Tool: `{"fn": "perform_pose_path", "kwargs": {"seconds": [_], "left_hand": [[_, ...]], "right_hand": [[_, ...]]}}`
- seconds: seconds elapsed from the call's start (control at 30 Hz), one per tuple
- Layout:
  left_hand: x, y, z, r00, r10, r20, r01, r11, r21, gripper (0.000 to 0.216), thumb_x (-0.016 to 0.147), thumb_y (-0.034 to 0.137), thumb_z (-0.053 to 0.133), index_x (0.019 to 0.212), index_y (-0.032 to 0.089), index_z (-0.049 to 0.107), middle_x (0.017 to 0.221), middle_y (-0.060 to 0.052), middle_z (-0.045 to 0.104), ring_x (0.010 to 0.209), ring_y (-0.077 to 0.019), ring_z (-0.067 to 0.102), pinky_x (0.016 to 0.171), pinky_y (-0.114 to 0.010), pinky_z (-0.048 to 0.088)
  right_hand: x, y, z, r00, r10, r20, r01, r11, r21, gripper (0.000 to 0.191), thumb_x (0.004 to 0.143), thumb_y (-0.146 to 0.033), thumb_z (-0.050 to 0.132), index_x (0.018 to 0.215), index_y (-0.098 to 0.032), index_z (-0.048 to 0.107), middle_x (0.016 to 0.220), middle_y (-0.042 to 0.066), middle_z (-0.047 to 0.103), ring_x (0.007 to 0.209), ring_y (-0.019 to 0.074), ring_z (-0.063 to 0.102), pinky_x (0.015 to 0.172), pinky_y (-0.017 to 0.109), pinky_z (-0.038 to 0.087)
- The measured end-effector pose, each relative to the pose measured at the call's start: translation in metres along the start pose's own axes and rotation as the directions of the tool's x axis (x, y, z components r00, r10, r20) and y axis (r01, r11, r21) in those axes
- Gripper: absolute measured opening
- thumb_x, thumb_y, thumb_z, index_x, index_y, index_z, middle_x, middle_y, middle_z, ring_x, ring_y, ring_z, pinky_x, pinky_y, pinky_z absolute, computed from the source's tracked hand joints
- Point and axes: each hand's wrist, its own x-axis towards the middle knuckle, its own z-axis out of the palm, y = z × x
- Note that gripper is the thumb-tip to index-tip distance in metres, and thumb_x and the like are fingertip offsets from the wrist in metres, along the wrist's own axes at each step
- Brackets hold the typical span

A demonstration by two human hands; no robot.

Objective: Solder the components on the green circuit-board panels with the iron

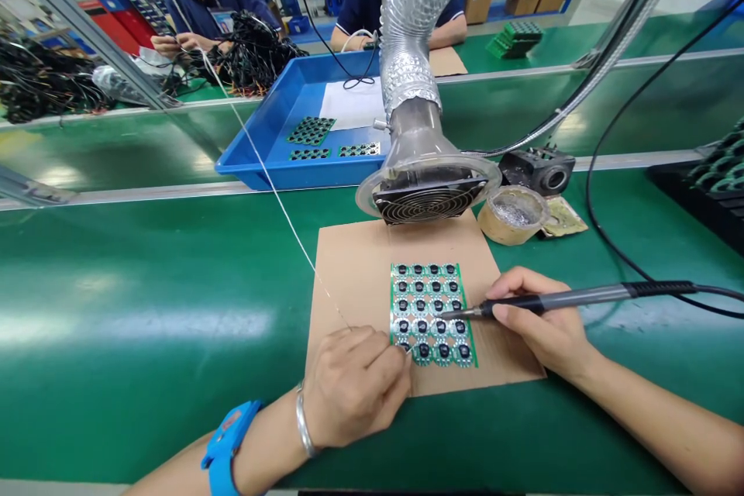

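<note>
Gripping the soldering iron (584, 297) in my right hand (549, 329), I have its tip (456, 315) over the panel of circuit boards (428, 297), touching or not I cannot tell. It lies on the cardboard sheet (352, 267); my left hand (356, 384), clenched around the thin wire (280, 199), is at the panel's near left corner.

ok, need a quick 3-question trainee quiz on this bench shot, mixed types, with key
1. Which hand holds the iron?
2. True or false: the board under the iron's tip lies in the blue tray.
3. Fill in: the left hand holds a thin ____.

Key:
1. The right hand.
2. False; it lies on the cardboard.
3. Wire.
</note>
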Motion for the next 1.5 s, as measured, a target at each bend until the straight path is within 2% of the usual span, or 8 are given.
{"fn": "perform_pose_path", "kwargs": {"seconds": [0.47,0.7,1.03,1.23,1.5], "left_hand": [[0.0001,-0.0009,0.0029,1.000,0.005,0.008,-0.004,1.000,-0.007,0.018,0.077,0.016,0.055,0.062,0.017,0.047,0.053,0.003,0.041,0.052,-0.0103,0.035,0.048,-0.027,0.027],[0.0001,-0.0009,0.0036,1.000,0.005,0.012,-0.005,1.000,-0.010,0.018,0.077,0.016,0.055,0.062,0.018,0.046,0.053,0.003,0.042,0.052,-0.0105,0.035,0.049,-0.027,0.027],[0.0013,-0.0024,0.0065,0.999,0.025,0.025,-0.025,1.000,-0.001,0.017,0.078,0.016,0.055,0.063,0.017,0.047,0.054,0.002,0.044,0.053,-0.0105,0.037,0.050,-0.026,0.028],[0.0021,-0.0016,0.0067,1.000,0.027,0.015,-0.027,1.000,-0.001,0.015,0.077,0.016,0.056,0.064,0.018,0.048,0.054,0.002,0.042,0.053,-0.0112,0.035,0.049,-0.027,0.028],[0.0036,-0.0013,0.0096,0.999,0.025,0.029,-0.026,0.999,0.020,0.018,0.077,0.018,0.057,0.063,0.018,0.046,0.055,0.002,0.042,0.054,-0.0113,0.035,0.049,-0.029,0.027]], "right_hand": [[-0.0006,0.0026,-0.0008,1.000,0.009,0.021,-0.010,0.999,0.037,0.005,0.071,-0.016,0.059,0.073,-0.021,0.060,0.063,0.001,0.060,0.055,0.0137,0.052,0.048,0.025,0.040],[-0.0022,0.0038,-0.0015,0.998,0.046,-0.033,-0.043,0.995,0.090,0.002,0.069,-0.020,0.061,0.071,-0.020,0.060,0.061,0.001,0.058,0.052,0.0141,0.049,0.045,0.026,0.036],[0.0006,0.0012,0.0001,0.999,0.035,-0.009,-0.034,0.997,0.063,0.003,0.068,-0.017,0.060,0.069,-0.020,0.060,0.061,0.001,0.058,0.053,0.0140,0.051,0.046,0.025,0.037],[-0.0029,0.0070,-0.0045,0.999,0.036,-0.039,-0.030,0.988,0.150,0.007,0.069,-0.015,0.059,0.073,-0.020,0.061,0.063,-0.001,0.057,0.053,0.0116,0.048,0.047,0.023,0.035],[-0.0030,0.0058,-0.0047,0.999,0.038,0.007,-0.039,0.992,0.122,0.008,0.070,-0.014,0.059,0.073,-0.021,0.061,0.063,-0.001,0.057,0.054,0.0115,0.048,0.048,0.022,0.036]]}}
